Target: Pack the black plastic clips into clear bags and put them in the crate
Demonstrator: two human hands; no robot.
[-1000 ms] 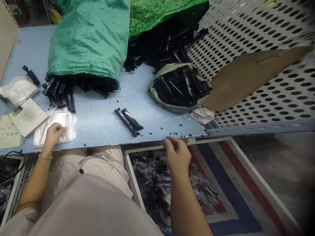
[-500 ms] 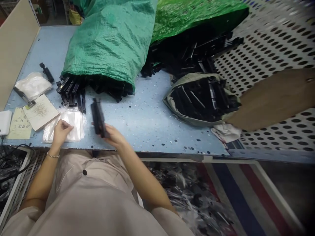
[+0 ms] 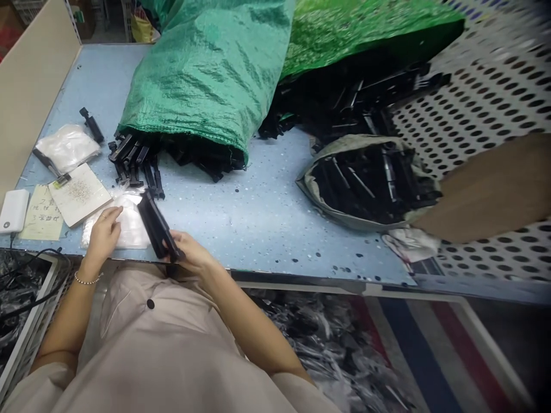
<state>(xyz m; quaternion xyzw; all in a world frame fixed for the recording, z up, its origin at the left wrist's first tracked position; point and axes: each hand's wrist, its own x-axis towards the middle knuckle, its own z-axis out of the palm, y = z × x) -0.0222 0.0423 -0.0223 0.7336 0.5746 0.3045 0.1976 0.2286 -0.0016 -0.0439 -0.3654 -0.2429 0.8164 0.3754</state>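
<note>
My right hand [image 3: 191, 250] grips a long black plastic part [image 3: 155, 223] near its lower end, holding it tilted above the table's front edge. The part has ridged sides; whether it is one piece or two pressed together I cannot tell. Over the left side of a stack of clear plastic bags [image 3: 133, 226] is my left hand [image 3: 104, 232], its fingers loosely bent and the thumb apart from them. Nothing shows in that hand; its contact with the bags is unclear. Several similar black parts [image 3: 133, 158] spill from the mouth of a green woven sack [image 3: 202, 86] beyond.
A square board [image 3: 80, 195], a handwritten note [image 3: 41, 215], a white device [image 3: 14, 211] and another bag bundle [image 3: 69, 149] lie left. At right, a grey-green sack [image 3: 331, 212] holds black parts before a perforated panel [image 3: 486, 97]. Below the table sits a bin of bagged parts [image 3: 327, 338].
The black part has swung left and lower in my right hand, toward the bags. My left thumb and fingers have spread from a closer pinch. The view has shifted slightly.
</note>
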